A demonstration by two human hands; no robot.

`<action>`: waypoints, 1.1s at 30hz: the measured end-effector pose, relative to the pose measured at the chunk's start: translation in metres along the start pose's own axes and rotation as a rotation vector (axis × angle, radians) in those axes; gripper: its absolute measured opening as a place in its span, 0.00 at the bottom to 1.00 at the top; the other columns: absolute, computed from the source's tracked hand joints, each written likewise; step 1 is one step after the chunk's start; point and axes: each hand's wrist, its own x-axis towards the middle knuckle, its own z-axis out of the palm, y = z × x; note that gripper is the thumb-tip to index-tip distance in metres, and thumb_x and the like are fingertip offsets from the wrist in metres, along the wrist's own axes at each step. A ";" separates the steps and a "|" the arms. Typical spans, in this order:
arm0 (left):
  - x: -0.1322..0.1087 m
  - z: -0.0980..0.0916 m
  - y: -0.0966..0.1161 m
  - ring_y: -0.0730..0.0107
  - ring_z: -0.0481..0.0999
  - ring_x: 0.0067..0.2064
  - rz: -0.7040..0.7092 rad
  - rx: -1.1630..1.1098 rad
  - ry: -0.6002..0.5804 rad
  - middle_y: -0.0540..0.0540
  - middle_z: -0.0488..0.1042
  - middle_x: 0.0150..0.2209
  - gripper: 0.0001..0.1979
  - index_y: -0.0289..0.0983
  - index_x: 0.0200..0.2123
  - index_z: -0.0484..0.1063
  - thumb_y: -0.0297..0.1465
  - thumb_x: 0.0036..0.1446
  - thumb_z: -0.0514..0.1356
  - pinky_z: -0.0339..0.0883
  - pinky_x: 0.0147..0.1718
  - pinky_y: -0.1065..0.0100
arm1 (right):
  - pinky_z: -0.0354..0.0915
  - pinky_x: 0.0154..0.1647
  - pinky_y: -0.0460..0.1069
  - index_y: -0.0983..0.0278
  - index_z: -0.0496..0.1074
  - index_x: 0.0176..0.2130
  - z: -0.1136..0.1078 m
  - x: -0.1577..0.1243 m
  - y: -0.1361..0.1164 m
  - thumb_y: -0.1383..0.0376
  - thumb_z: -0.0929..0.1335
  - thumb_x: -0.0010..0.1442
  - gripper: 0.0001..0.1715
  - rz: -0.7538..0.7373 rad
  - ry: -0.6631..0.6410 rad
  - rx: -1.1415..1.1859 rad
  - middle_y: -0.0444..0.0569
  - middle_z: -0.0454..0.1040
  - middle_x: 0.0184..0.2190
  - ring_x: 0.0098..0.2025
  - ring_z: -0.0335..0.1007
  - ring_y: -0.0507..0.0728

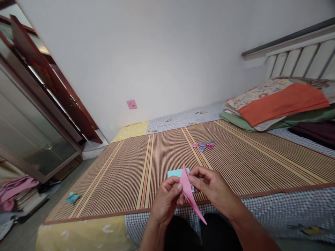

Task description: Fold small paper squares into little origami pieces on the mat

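Observation:
A piece of pink folded paper (187, 188), long and pointed at both ends, is held between my two hands above the near edge of the mat. My left hand (167, 195) pinches its left side between thumb and fingers. On the other side, my right hand (206, 181) grips the upper right part, its thumb and fingertips pressed on a fold. Behind the pink paper lies a light blue paper sheet (174, 173) on the mat, partly covered by my hands. The inner folds of the pink paper are hidden.
Several small pink and purple folded papers (202, 145) lie farther back on the striped mat (125, 174). A teal folded paper (72, 198) sits near the mat's left corner. Folded bedding (282, 103) is piled at the right by the radiator. A pink note (132, 104) is on the wall.

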 end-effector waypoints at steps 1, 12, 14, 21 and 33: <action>0.000 0.000 0.000 0.81 0.64 0.18 -0.001 0.004 -0.003 0.53 0.72 0.19 0.14 0.33 0.35 0.81 0.37 0.52 0.74 0.56 0.21 0.76 | 0.63 0.33 0.48 0.63 0.74 0.33 0.000 0.000 -0.001 0.56 0.70 0.67 0.15 -0.002 0.003 0.011 0.41 0.69 0.27 0.30 0.64 0.52; 0.001 0.003 0.000 0.81 0.65 0.19 0.003 0.044 -0.016 0.52 0.73 0.19 0.13 0.33 0.35 0.81 0.37 0.53 0.74 0.56 0.21 0.77 | 0.65 0.33 0.47 0.63 0.74 0.33 -0.001 -0.001 -0.001 0.54 0.69 0.68 0.17 -0.018 0.027 0.020 0.43 0.71 0.28 0.31 0.66 0.53; 0.001 0.004 0.001 0.82 0.66 0.19 0.011 0.052 -0.014 0.52 0.73 0.20 0.13 0.33 0.35 0.81 0.36 0.53 0.74 0.56 0.21 0.78 | 0.66 0.33 0.47 0.63 0.74 0.33 -0.002 -0.001 -0.001 0.54 0.69 0.68 0.16 -0.013 0.035 0.011 0.43 0.71 0.28 0.31 0.67 0.53; 0.004 0.006 0.000 0.81 0.67 0.20 0.024 0.085 -0.004 0.51 0.74 0.21 0.12 0.34 0.35 0.81 0.36 0.54 0.73 0.56 0.21 0.78 | 0.65 0.32 0.47 0.63 0.74 0.33 -0.006 0.002 0.003 0.56 0.69 0.69 0.15 -0.029 0.055 -0.024 0.42 0.71 0.28 0.30 0.66 0.52; 0.003 0.005 -0.002 0.80 0.67 0.20 0.016 0.139 0.021 0.51 0.73 0.20 0.13 0.34 0.35 0.80 0.37 0.54 0.73 0.58 0.22 0.77 | 0.65 0.32 0.47 0.62 0.75 0.35 -0.007 -0.001 -0.002 0.62 0.69 0.65 0.08 -0.034 0.112 -0.140 0.42 0.74 0.28 0.30 0.69 0.53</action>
